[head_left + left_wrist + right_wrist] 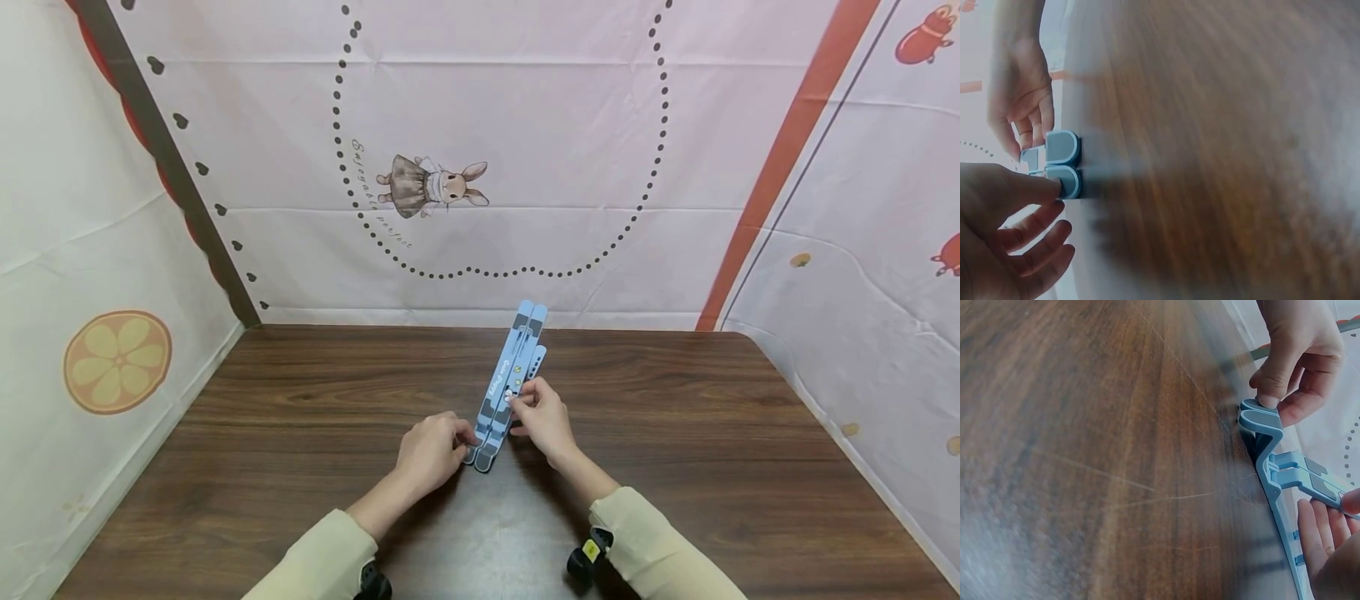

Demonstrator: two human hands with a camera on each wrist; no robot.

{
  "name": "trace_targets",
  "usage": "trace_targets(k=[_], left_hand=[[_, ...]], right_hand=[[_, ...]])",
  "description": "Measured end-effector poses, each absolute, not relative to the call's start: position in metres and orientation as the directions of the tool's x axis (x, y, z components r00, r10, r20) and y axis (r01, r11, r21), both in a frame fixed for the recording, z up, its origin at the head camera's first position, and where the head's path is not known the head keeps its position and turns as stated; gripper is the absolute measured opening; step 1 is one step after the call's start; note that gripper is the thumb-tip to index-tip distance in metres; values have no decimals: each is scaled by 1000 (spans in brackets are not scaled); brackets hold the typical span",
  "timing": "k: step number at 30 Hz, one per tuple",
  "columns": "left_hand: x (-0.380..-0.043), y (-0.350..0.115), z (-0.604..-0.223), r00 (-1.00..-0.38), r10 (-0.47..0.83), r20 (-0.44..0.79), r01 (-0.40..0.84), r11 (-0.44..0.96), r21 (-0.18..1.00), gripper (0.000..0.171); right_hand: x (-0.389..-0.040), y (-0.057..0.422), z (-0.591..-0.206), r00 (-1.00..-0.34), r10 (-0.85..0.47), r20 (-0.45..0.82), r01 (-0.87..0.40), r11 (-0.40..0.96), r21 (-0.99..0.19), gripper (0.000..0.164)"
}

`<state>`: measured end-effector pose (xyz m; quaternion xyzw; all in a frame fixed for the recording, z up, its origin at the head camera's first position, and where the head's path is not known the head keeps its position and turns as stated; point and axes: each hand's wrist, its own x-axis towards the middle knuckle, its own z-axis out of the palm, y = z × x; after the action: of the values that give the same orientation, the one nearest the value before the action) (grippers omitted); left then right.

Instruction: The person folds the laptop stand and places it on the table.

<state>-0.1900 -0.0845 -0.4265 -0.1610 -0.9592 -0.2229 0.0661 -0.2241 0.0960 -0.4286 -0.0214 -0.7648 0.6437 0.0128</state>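
A light blue folding laptop stand [501, 385] with grey pads lies narrow and lengthwise on the table, its upper bars raised from the lower ones. At its near end, my left hand [433, 450] pinches one of the rounded, padded tips [1070, 182] between thumb and fingers. My right hand [547, 423] grips the raised part from the right side, about halfway along. The right wrist view shows the hooked front lip [1262, 420] and the upper bars [1313, 478] slanting up from the base. The palm of my right hand [1338, 565] faces these bars.
The brown wood-grain table [300, 392] extends around the stand on every side. Printed cloth walls [525, 150] rise at the back, left and right. A black wrist device [591, 552] is strapped at my right sleeve.
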Motion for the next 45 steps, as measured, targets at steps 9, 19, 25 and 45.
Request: trace_targets(k=[9, 19, 25, 45], left_hand=[[-182, -80, -424, -968, 195, 160, 244, 881, 404, 23], [-178, -71, -422, -985, 158, 66, 171, 914, 368, 53], [-179, -68, -424, -986, 154, 64, 167, 928, 333, 58], [-184, -70, -425, -985, 145, 92, 167, 933, 320, 43]], right_hand=[[-224, 96, -428, -999, 46, -13, 20, 170, -985, 14], [-225, 96, -430, -999, 45, -25, 32, 169, -985, 14], [-225, 96, -431, -999, 45, -25, 32, 166, -986, 14], [-223, 92, -431, -999, 38, -20, 25, 149, -989, 15]])
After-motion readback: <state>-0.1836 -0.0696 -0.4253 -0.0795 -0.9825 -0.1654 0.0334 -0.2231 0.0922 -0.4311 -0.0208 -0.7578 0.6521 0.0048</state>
